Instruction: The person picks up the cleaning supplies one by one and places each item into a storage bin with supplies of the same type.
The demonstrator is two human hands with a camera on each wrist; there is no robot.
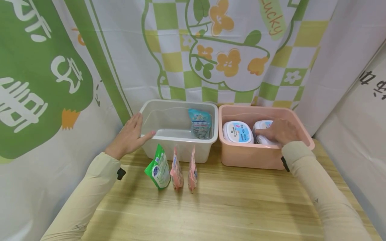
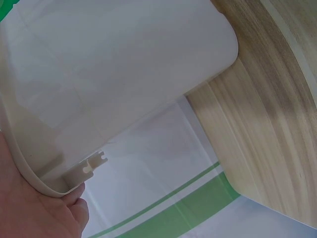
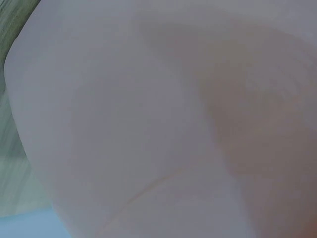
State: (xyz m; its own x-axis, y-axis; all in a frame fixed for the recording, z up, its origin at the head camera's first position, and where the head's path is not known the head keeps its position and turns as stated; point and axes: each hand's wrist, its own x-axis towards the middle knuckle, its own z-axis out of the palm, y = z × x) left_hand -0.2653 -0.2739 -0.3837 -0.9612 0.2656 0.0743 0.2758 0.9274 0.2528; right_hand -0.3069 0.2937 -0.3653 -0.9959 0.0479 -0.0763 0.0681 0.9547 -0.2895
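Note:
My left hand rests on the left end of the pale grey bin, fingers fairly straight, thumb along the front rim. In the left wrist view the hand lies against the bin's rim. A teal pouch stands inside that bin at its right end. Reaching into the pink bin, my right hand grips a white lidded tub, its thumb on the near left side; the fingertips are hidden. Beside it in the bin sits another white tub with a blue label.
In front of the grey bin stand a green and white pouch and two pink pouches, one in the middle and one to the right. The wooden table is bounded by a patterned cloth behind and cloth at both sides.

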